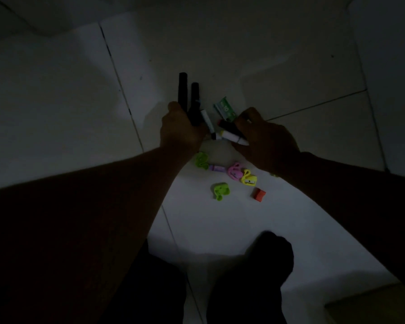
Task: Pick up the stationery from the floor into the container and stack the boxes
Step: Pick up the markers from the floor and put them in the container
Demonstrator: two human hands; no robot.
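Dim light. Left hand (181, 129) grip pressed together round a bundle of dark markers (188, 99), caps pointing away from the person; a white-barrelled pen (207, 120) sits against the same hand. Right hand (264, 139) fingers curled over a dark marker with a red end (227, 125) and a white marker (233, 137) on the floor; whether it has them pinched, cannot tell. Green packet (224, 110) just beyond the right fingers. Nearer the person, loose on the white tiled floor (220, 218): two lime green sharpeners (221, 190), a pink one (235, 171), a yellow one (249, 177), a small lilac piece (216, 168), an orange eraser (259, 195). Corner of a cardboard box (369, 305) at lower right.
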